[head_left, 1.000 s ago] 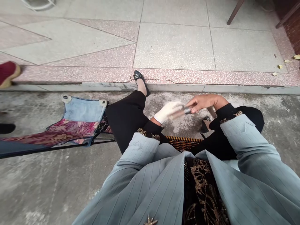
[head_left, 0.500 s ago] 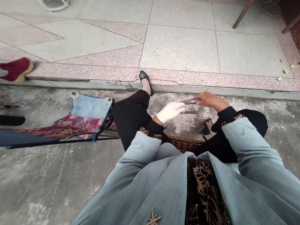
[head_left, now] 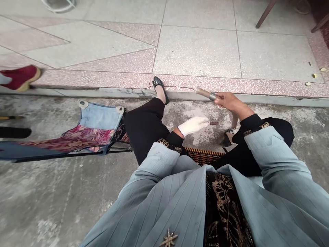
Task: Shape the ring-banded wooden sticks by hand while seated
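My right hand (head_left: pixel 227 101), bare, is closed around a brown rod (head_left: pixel 204 92) that looks wooden. A grey metal coil (head_left: pixel 212 97) is wrapped round the rod just beyond my fingers. The rod's free end points up and left, over the step's edge. Below my right wrist a brownish length (head_left: pixel 235 120) shows; whether it belongs to the rod I cannot tell. My left hand (head_left: pixel 194 125), in a white knitted glove, has its fingers pressed together. Its fingertips cover one end of a thin reddish-brown stick (head_left: pixel 214 123); whether they grip it is hidden.
A tiled step (head_left: pixel 195 51) runs across in front of my feet. A folding lounge chair (head_left: pixel 99 116) with blue and floral cloth stands to the left. Another person's red shoe (head_left: pixel 22 77) rests on the step. Part of a woven wicker thing (head_left: pixel 204 156) shows between my legs.
My left hand has come off the brown rod and moved right and slightly down to the thin stick. My right hand has tilted the rod's free end upward.
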Tool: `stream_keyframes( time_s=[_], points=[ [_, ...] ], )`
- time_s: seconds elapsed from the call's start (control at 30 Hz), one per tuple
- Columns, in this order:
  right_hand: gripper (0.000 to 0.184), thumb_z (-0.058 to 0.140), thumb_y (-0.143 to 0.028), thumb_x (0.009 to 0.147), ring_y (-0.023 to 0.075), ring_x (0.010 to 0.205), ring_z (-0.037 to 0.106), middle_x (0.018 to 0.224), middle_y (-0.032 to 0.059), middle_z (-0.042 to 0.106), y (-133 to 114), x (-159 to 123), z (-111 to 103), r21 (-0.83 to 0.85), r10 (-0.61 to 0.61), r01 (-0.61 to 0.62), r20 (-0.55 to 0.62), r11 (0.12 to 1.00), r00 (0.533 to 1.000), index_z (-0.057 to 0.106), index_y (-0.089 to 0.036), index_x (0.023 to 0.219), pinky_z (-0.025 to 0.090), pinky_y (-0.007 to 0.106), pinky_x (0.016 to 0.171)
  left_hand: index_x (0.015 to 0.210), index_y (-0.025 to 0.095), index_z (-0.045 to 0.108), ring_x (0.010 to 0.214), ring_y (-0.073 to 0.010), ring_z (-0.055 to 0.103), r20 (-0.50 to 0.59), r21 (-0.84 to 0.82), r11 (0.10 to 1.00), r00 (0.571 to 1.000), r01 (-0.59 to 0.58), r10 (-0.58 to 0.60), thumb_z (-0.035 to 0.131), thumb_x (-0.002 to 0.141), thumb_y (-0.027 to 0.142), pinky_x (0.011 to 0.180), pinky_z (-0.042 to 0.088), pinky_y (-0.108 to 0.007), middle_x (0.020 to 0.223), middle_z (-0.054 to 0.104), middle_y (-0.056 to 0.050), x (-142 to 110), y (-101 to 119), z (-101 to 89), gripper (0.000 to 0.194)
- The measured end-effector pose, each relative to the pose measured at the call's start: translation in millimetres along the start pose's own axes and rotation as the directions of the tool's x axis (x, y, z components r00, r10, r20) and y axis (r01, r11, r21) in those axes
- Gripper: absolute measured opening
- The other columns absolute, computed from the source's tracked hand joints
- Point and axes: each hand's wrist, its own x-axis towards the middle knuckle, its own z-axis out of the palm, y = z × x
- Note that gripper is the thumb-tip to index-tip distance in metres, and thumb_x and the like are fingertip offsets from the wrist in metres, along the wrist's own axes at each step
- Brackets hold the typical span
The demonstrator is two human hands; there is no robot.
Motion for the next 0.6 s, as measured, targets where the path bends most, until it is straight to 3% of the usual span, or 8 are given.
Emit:
stream_keyframes(
  time_s=[0.07,0.17,0.27,0.33,0.37,0.43,0.53,0.6],
  points=[
    [0.032,0.064,-0.028,0.086,0.0184,0.079,0.06,0.099,0.0103,0.07,1,0,6,-0.301,0.039,-0.024,0.045,0.953,0.998,0.071,-0.018,0.116,0.046,0.03,0.069,0.098,0.018,0.068,0.081,-0.0167,0.059,0.006,0.024,1.0,1.0,-0.019,0.019,0.039,0.097,0.038,0.077,0.042,-0.027,0.085,0.065,-0.002,-2,2,-2.3,0.035],
    [0.021,0.071,-0.022,0.08,0.0197,0.076,0.061,0.091,0.0098,0.072,-1,-5,13,-0.505,0.089,0.109,0.353,0.856,0.931,0.077,-0.018,0.099,0.043,0.032,0.068,0.095,0.017,0.069,0.083,-0.0176,0.06,-0.074,0.05,0.999,0.997,0.012,-0.008,0.04,0.096,0.037,0.08,0.043,-0.027,0.088,0.067,-0.003,-5,-2,-10.0,0.035],
    [0.028,0.076,-0.025,0.074,0.0153,0.067,0.058,0.079,0.0028,0.071,-4,-11,9,-0.269,0.025,0.221,0.686,0.937,0.727,0.079,-0.021,0.102,0.041,0.029,0.066,0.102,0.017,0.07,0.089,-0.0188,0.062,-0.184,-0.012,0.998,0.981,0.065,-0.066,0.042,0.094,0.035,0.083,0.045,-0.029,0.094,0.07,-0.004,-6,-13,-15.6,0.033],
    [0.042,0.077,-0.034,0.073,0.0129,0.066,0.056,0.08,0.0003,0.071,-6,-15,2,-0.006,-0.134,0.212,0.758,0.977,0.638,0.076,-0.022,0.113,0.042,0.027,0.066,0.105,0.016,0.069,0.088,-0.0189,0.062,-0.222,-0.082,0.992,0.968,0.101,-0.117,0.044,0.093,0.033,0.081,0.046,-0.03,0.095,0.07,-0.004,-5,-19,-15.3,0.032],
    [0.048,0.077,-0.038,0.072,0.0122,0.067,0.056,0.083,0.0002,0.071,-7,-16,-3,0.117,-0.219,0.198,0.74,0.973,0.636,0.074,-0.021,0.117,0.042,0.026,0.067,0.103,0.015,0.069,0.085,-0.0188,0.062,-0.229,-0.108,0.987,0.963,0.119,-0.141,0.044,0.093,0.032,0.08,0.047,-0.03,0.093,0.07,-0.005,-4,-21,-14.0,0.032],
    [0.052,0.076,-0.042,0.073,0.0115,0.07,0.056,0.088,0.0007,0.07,-7,-17,-10,0.302,-0.326,0.169,0.61,0.938,0.722,0.072,-0.02,0.12,0.043,0.026,0.069,0.096,0.013,0.068,0.081,-0.0188,0.06,-0.237,-0.133,0.98,0.955,0.151,-0.179,0.042,0.094,0.033,0.076,0.046,-0.031,0.088,0.069,-0.007,-1,-21,-10.3,0.032],
    [0.037,0.073,-0.039,0.078,0.0109,0.068,0.054,0.082,0.0009,0.066,-5,-16,-15,0.387,-0.258,0.101,0.38,0.917,0.888,0.074,-0.018,0.109,0.043,0.026,0.067,0.09,0.014,0.066,0.081,-0.0183,0.059,-0.204,-0.09,0.991,0.972,0.103,-0.12,0.041,0.096,0.037,0.077,0.045,-0.03,0.087,0.067,-0.006,1,-16,-5.4,0.034],
    [0.026,0.071,-0.034,0.08,0.0111,0.067,0.053,0.075,0.0009,0.063,-3,-14,-15,0.356,-0.17,0.052,0.31,0.933,0.935,0.074,-0.017,0.099,0.042,0.025,0.064,0.089,0.015,0.066,0.082,-0.0179,0.058,-0.157,-0.037,0.997,0.985,0.071,-0.076,0.041,0.096,0.037,0.079,0.044,-0.029,0.087,0.066,-0.004,1,-13,-3.3,0.034]
  ],
)
